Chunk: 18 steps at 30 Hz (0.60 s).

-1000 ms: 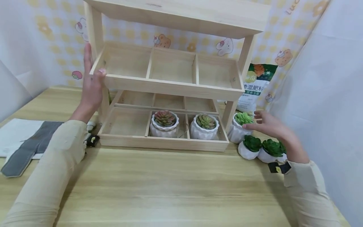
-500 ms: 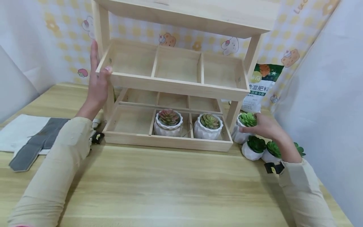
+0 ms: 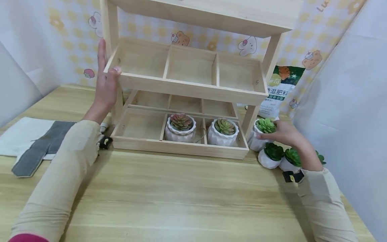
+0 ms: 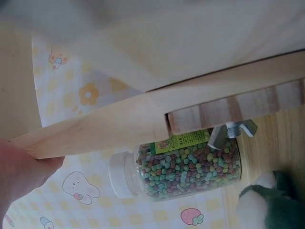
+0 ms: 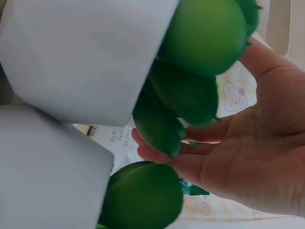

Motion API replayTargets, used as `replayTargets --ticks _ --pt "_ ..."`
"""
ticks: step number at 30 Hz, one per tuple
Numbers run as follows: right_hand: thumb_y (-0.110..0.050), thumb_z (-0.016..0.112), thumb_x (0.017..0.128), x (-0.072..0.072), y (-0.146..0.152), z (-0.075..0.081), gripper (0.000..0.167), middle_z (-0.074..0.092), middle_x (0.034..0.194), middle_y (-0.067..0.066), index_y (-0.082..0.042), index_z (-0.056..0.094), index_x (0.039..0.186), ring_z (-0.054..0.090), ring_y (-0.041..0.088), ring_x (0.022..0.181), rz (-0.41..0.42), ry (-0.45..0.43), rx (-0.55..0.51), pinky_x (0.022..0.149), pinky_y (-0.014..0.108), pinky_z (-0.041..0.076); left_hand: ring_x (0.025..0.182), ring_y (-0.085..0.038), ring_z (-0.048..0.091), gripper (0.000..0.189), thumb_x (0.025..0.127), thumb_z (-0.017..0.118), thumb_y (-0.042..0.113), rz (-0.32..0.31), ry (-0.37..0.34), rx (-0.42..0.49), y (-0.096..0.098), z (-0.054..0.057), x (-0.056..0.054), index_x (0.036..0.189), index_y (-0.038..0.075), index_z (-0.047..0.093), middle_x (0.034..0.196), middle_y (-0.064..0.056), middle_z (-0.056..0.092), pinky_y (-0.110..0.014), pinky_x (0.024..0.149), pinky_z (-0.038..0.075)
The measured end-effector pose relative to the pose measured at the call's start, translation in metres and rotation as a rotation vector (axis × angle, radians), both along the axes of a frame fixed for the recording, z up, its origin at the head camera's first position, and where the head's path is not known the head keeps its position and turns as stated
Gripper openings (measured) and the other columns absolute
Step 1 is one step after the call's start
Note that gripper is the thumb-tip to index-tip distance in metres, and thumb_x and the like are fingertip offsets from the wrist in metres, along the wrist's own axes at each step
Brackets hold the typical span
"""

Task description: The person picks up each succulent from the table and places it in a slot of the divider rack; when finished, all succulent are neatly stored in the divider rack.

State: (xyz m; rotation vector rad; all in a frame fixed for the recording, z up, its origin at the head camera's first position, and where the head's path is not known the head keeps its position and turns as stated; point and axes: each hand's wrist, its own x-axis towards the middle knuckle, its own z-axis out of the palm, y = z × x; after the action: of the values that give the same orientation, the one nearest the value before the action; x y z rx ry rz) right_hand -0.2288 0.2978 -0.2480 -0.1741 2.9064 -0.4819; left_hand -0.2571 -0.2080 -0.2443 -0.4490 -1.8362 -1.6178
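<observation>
The left hand (image 3: 105, 89) grips one wooden shelf (image 3: 193, 85) at the left front corner of its middle tray, thumb over the edge, index finger straight up along the post. The right hand (image 3: 288, 134) is around one light-green potted plant (image 3: 256, 140), just beside the shelf's right end — thumb across the front, fingers partly hidden, so I cannot tell whether they pinch it.

Near that wrist are three dark-green plants (image 3: 273, 152). Two potted succulents (image 3: 180, 135) sit in the bottom tray's front row, one in the middle compartment, one in the right. The middle tray has three compartments. One bag (image 3: 279, 92) stands behind the light-green plant; one jar of granules (image 4: 190, 167) shows in the left wrist view.
</observation>
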Motion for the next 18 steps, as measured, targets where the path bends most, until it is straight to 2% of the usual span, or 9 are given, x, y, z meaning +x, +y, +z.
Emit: replayTargets --ticks 2,5,7,9,12,14,18 --pt "-0.057 0.066 0.075 0.0 0.0 0.0 0.105 0.035 0.13 0.04 0.017 0.025 0.137 0.042 0.047 0.111 0.001 -0.003 -0.001 0.087 0.058 0.039 0.132 -0.011 0.022 0.075 0.083 0.037 0.021 0.01 -0.008 -0.003 0.001 0.001 0.002 0.151 0.023 0.003 0.151 0.008 0.013 -0.037 0.106 0.014" --pt "-0.057 0.067 0.075 0.0 0.0 0.0 0.103 0.04 0.126 0.038 0.017 0.028 0.135 0.045 0.042 0.102 0.003 0.013 -0.001 0.079 0.052 0.044 0.132 -0.011 0.022 0.076 0.083 0.037 0.021 -0.003 0.015 -0.004 0.003 0.004 0.005 0.151 0.018 0.002 0.152 0.005 0.012 -0.034 0.106 0.014" --pt "-0.057 0.067 0.074 -0.001 -0.001 -0.001 0.101 0.048 0.114 0.034 0.017 0.031 0.133 0.048 0.037 0.092 0.004 0.022 -0.003 0.071 0.044 0.046 0.132 -0.011 0.021 0.077 0.082 0.036 0.02 -0.013 0.031 -0.002 0.005 0.007 0.008 0.15 0.014 0.002 0.152 0.004 0.012 -0.032 0.105 0.014" --pt "-0.057 0.067 0.074 -0.001 -0.001 -0.002 0.096 0.052 0.095 0.025 0.014 0.035 0.131 0.049 0.032 0.081 0.004 0.023 -0.011 0.062 0.037 0.044 0.132 -0.01 0.02 0.077 0.082 0.036 0.019 -0.018 0.04 -0.002 0.006 0.009 0.012 0.15 0.011 0.001 0.153 0.004 0.01 -0.029 0.105 0.013" --pt "-0.054 0.068 0.076 0.0 -0.001 -0.003 0.091 0.042 0.074 0.011 0.01 0.036 0.131 0.047 0.026 0.069 0.0 0.024 -0.028 0.053 0.033 0.039 0.132 -0.008 0.019 0.076 0.083 0.036 0.019 -0.003 0.034 -0.013 0.008 0.012 0.017 0.15 0.01 0.002 0.153 0.005 0.008 -0.028 0.106 0.012" --pt "-0.054 0.068 0.075 0.0 -0.001 -0.003 0.089 0.039 0.072 0.009 0.009 0.037 0.129 0.046 0.025 0.067 -0.003 0.026 -0.036 0.052 0.032 0.038 0.133 -0.008 0.018 0.076 0.083 0.036 0.019 0.006 0.031 -0.022 0.008 0.013 0.019 0.15 0.011 0.002 0.153 0.006 0.007 -0.028 0.106 0.011" --pt "-0.054 0.068 0.075 0.002 0.0 -0.002 0.088 0.047 0.083 0.014 0.012 0.039 0.127 0.048 0.028 0.076 -0.008 0.028 -0.048 0.056 0.032 0.039 0.133 -0.009 0.019 0.076 0.083 0.036 0.02 0.001 0.035 -0.027 0.009 0.011 0.017 0.15 0.011 0.002 0.153 0.005 0.008 -0.029 0.105 0.012"
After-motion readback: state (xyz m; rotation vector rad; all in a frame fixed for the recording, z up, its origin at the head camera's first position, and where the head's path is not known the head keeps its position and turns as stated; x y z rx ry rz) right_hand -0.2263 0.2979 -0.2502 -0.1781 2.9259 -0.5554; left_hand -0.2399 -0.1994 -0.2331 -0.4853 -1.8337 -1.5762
